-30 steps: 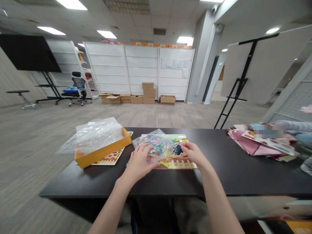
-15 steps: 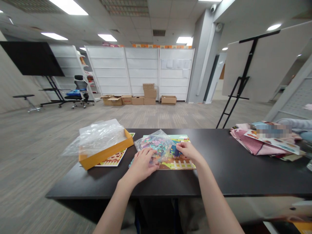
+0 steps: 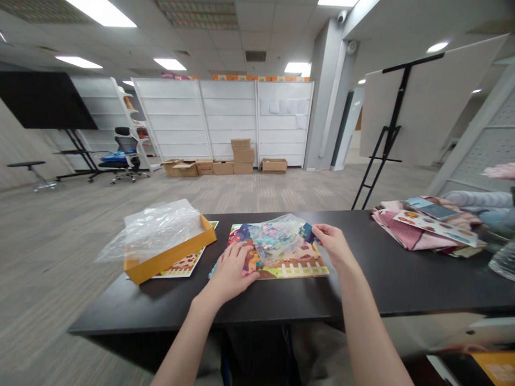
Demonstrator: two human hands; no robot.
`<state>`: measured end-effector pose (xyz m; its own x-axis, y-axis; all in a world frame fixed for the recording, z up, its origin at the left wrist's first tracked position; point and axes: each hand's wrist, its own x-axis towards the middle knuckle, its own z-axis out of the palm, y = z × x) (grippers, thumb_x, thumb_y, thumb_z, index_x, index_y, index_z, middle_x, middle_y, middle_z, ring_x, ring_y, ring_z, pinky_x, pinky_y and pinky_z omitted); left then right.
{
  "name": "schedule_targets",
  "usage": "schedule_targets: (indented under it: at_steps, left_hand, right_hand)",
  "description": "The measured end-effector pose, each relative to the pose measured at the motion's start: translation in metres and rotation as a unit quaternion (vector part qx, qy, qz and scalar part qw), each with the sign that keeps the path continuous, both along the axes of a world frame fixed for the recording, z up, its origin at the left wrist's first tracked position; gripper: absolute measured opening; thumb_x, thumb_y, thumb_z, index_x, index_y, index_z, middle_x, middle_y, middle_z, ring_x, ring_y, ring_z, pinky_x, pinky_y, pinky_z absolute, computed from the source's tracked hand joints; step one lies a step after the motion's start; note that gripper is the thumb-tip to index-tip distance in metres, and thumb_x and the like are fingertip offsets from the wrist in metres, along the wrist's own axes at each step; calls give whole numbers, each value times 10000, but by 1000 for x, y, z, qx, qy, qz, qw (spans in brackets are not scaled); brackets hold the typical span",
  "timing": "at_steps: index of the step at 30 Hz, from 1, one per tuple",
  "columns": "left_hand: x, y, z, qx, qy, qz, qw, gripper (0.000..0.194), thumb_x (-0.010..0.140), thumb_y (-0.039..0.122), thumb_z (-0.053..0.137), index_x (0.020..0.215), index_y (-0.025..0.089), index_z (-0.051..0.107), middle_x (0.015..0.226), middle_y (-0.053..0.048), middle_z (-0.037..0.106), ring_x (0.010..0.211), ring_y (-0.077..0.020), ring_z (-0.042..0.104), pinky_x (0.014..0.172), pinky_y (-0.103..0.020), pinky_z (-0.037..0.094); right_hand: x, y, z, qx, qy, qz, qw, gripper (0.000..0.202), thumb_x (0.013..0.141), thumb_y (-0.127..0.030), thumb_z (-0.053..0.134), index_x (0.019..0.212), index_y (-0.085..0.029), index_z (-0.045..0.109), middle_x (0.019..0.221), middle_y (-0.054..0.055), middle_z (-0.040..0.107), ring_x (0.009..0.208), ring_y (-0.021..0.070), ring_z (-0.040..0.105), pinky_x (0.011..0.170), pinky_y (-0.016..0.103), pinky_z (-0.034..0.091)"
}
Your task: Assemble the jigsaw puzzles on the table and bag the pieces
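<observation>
A colourful picture board [image 3: 306,269] with a white fence pattern lies on the black table. Over it rests a clear plastic bag [image 3: 277,236] with many small colourful pieces in it. My left hand [image 3: 235,268] lies on the left part of the board, fingers spread, beside the bag. With its fingertips, my right hand [image 3: 332,244] pinches a dark blue patterned corner [image 3: 307,231] at the bag's right end; whether this is part of the bag or a separate piece is unclear.
At the left an orange box [image 3: 173,256] holds crumpled clear plastic [image 3: 159,228] and sits on another printed sheet [image 3: 189,264]. Pink cloths [image 3: 398,228] with a phone [image 3: 432,208] and a printed card [image 3: 436,228] lie at the right, near a glass vase [image 3: 502,260].
My right hand has moved to the right with the dark blue corner, and the bag has shifted right, uncovering the board's left part. My left hand has stayed nearly in place.
</observation>
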<state>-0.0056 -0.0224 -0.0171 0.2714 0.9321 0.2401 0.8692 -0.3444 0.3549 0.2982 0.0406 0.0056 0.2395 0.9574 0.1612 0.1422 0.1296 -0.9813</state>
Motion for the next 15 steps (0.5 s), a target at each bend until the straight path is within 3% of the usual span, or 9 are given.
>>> schedule_targets:
  at_steps: [7, 15]
  left_hand:
    - [-3, 2, 3, -34, 27, 10, 999, 441, 841, 489, 659, 1216, 261, 616, 1391, -92, 565, 1331, -331, 470, 1086, -506, 382]
    - [-13, 7, 0, -56, 32, 51, 997, 559, 855, 640, 590, 1239, 238, 646, 1473, -140, 503, 1386, -368, 415, 1093, -533, 369]
  right_hand:
    - [86, -31, -14, 5, -32, -172, 984, 457, 564, -520, 737, 789, -123, 754, 681, 86, 715, 571, 160, 566, 502, 253, 402]
    - [164, -63, -30, -17, -102, -264, 959, 361, 540, -481, 697, 698, -159, 736, 651, 91, 726, 561, 218, 620, 514, 303, 451]
